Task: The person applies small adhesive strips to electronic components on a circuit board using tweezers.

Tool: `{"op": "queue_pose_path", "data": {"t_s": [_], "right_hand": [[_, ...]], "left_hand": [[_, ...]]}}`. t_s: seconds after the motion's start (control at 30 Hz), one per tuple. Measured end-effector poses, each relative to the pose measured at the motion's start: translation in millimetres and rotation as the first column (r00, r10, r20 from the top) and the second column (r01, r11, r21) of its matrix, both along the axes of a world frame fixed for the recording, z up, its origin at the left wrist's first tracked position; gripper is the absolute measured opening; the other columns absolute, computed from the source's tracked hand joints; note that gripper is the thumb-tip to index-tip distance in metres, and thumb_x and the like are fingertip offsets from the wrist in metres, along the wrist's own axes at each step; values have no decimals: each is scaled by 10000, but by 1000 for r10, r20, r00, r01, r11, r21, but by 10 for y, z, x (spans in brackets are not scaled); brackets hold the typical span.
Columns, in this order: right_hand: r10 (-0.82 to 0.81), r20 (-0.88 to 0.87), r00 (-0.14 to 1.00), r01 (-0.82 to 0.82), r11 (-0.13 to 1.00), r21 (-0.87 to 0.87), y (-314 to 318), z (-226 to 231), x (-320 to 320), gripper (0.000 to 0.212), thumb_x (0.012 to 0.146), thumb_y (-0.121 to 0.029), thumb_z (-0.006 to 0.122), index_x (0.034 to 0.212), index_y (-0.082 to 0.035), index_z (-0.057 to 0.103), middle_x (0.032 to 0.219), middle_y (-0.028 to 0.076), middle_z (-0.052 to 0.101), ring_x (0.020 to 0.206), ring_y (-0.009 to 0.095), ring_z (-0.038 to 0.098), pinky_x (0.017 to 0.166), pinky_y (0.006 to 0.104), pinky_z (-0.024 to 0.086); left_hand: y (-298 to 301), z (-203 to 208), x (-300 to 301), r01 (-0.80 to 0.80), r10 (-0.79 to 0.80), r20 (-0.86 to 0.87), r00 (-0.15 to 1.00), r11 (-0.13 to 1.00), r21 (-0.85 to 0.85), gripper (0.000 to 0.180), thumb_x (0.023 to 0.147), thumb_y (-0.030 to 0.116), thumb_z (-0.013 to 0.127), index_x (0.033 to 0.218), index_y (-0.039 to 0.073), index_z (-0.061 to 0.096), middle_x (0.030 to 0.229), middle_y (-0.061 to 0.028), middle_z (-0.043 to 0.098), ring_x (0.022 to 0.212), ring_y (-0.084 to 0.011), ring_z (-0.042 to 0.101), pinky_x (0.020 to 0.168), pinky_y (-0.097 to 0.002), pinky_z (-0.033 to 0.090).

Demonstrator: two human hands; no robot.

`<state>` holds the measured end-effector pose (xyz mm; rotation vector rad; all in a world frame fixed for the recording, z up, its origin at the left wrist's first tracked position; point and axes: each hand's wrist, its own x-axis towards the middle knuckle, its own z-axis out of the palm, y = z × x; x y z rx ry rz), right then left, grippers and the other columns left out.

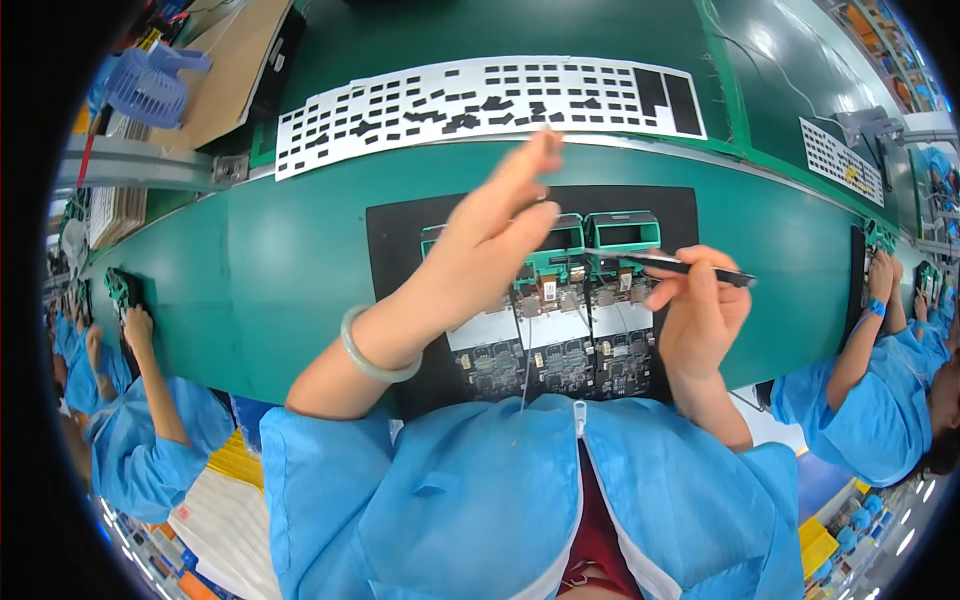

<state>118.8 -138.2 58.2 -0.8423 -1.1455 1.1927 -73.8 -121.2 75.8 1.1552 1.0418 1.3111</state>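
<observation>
My left hand (490,230), a pale bangle at its wrist, stretches over the work mat toward a white sheet (430,80) with rows of small black rectangular pieces. Its fingers are extended and slightly blurred, thumb apart, and I see nothing held. Black tweezers (700,268) are gripped in my right hand (700,315), their thin tip pointing left over the green frames. On the black mat (390,250) lie circuit boards (565,368) joined to green rectangular frames (625,232). My left hand and forearm partly hide the leftmost frame and board.
The green table (270,270) bends across the view, with a raised ledge behind the mat. A blue-purple fan (150,85) and brown cardboard (220,70) are at the far left. Co-workers in blue sit on both sides. Another sheet (840,160) with small pieces lies far right.
</observation>
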Motion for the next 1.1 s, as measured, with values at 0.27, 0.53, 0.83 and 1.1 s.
{"op": "queue_pose_path", "data": {"t_s": [0.27,0.53,0.83,1.1], "right_hand": [[-18,-204,979,-61,925,-375,-149,-376,-214,221,851,-170,497,897,41,542,719,147,604,511,164,565,578,255,441],[-36,-168,985,-26,935,-353,-234,-284,-271,224,876,-204,451,950,-9,530,788,152,625,507,96,512,508,212,400],[5,34,999,-2,996,-84,-80,-78,-136,183,852,-111,458,907,54,513,759,175,597,567,227,589,576,305,489],[110,112,988,-102,992,-77,-38,2,-124,159,845,-73,439,907,54,513,736,174,593,583,218,603,671,339,492]], "left_hand": [[-321,-133,-514,202,218,-818,532,906,373,431,550,-117,435,938,36,544,1059,-120,486,1021,-315,427,861,-395,332],[-292,52,-305,236,84,-852,517,943,236,381,607,151,683,954,60,555,1093,-86,506,1112,-284,384,901,-397,285],[-155,106,-350,352,-109,-869,482,933,78,44,748,67,553,730,49,517,1092,-67,476,1167,-285,304,927,-409,226],[-96,85,-358,299,1,-924,383,946,125,44,774,61,515,738,38,525,1068,-75,491,1145,-281,341,923,-404,239]]}}
